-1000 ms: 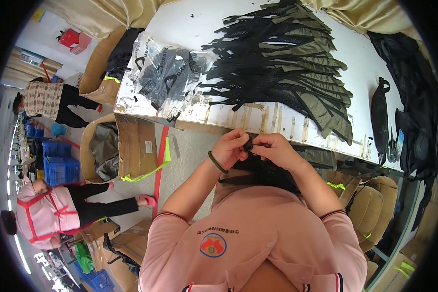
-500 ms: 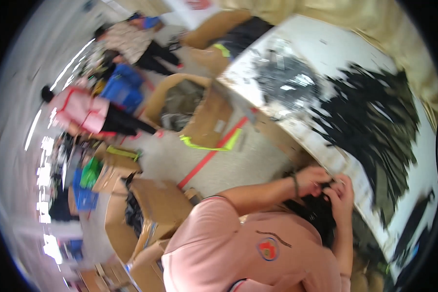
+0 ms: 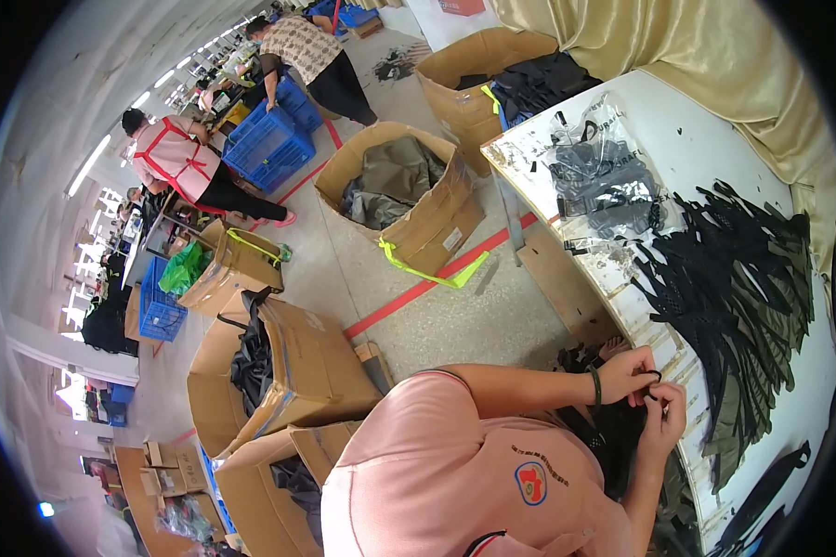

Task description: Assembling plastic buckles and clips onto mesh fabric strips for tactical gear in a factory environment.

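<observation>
White table [image 3: 729, 135] at right, bare in places. Cardboard box [image 3: 441, 237] with olive fabric stands on the floor, apart from the table. Big fanned pile [image 3: 762, 288] of black-and-olive strips on the table; clear plastic bag [image 3: 608, 181] with dark pieces beside it. Dark black material [image 3: 618, 446] lies under the hands; can't tell if it joins what they hold. Left hand [image 3: 627, 374] and right hand [image 3: 665, 413] near the table edge, both pinching one small black piece [image 3: 655, 375] between fingertips.

Progress: the handled piece looks mid-work, not set down. Many strips lie on the table; finished or waiting, can't tell.

Versus a second ago: view has swung left, so table sits further right and more boxes show. Co-worker in the patterned top [image 3: 302, 48] now bends to a blue crate [image 3: 267, 148]. Piece is still between both hands.
</observation>
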The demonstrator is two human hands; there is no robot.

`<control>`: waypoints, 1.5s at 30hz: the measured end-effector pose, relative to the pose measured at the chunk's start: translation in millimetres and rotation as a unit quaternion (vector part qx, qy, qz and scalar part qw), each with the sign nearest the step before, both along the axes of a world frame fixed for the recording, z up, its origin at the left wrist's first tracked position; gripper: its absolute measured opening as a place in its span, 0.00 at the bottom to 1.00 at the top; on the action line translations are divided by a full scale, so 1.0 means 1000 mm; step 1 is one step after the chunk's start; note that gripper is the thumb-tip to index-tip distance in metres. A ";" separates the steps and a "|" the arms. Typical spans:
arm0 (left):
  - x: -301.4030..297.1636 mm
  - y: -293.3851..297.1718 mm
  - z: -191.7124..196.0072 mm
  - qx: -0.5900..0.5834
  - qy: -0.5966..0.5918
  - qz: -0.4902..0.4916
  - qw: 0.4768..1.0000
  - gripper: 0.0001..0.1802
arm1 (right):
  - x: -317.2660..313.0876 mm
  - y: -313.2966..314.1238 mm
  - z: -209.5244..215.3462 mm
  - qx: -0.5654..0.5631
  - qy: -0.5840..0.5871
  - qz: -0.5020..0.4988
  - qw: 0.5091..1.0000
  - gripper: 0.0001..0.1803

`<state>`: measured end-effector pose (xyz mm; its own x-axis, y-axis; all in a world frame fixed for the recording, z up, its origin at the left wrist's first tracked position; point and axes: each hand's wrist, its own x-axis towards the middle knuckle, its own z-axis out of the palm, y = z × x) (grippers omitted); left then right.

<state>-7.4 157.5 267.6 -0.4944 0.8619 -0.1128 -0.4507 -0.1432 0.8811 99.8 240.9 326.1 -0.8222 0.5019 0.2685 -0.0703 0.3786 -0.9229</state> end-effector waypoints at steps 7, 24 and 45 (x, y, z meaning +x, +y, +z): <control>0.002 -0.001 -0.005 0.039 0.069 0.026 0.996 0.05 | 0.005 0.013 -0.014 -0.320 -0.096 0.017 0.942 0.13; 0.008 -0.016 0.013 0.031 0.275 0.050 0.960 0.09 | 0.016 0.010 -0.034 -0.267 -0.020 -0.089 0.959 0.15; 0.019 -0.024 0.002 0.035 0.281 0.032 0.959 0.10 | 0.023 0.012 -0.029 -0.441 -0.063 -0.033 0.895 0.13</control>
